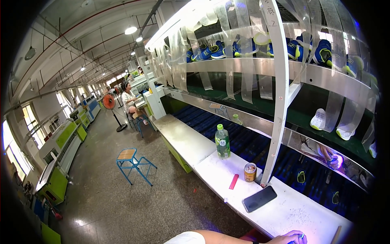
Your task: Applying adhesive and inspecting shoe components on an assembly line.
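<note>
Got a bare forearm up close, left hand curled, can't tell if clamped on anything. Spot a phone just past it on the bench, blue shoes well above. Probably mid-batch, can't gauge done versus left.
</note>
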The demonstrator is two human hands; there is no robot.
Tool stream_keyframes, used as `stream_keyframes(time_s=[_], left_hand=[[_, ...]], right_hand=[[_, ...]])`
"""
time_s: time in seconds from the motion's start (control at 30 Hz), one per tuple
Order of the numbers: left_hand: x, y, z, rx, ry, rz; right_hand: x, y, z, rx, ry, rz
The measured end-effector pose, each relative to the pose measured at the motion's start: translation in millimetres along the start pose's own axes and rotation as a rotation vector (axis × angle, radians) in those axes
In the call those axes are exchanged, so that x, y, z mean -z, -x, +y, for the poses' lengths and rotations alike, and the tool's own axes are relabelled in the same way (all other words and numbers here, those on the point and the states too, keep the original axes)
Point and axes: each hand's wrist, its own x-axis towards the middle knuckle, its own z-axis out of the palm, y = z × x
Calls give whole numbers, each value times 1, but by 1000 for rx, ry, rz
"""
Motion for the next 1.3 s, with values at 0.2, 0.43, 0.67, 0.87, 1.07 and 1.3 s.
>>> stream_keyframes(time_s=[0.2,0.43,0.67,0.87,1.07,1.3], left_hand=[[-4,3,4,10,34,15],[4,-2,4,90,47,109],[13,-15,-16,3,4,166],[37,-25,-65,135,317,119],[45,-22,-94,50,308,44],[51,-33,-99,-18,393,-12]], right_hand=[[-8,-2,3,185,239,71],[-6,-15,-20,9,235,-1],[-1,-16,-19,-314,178,-166],[3,-5,19,-527,-453,308],[31,-10,72,-853,-548,202],[29,-25,28,-833,-303,51]])
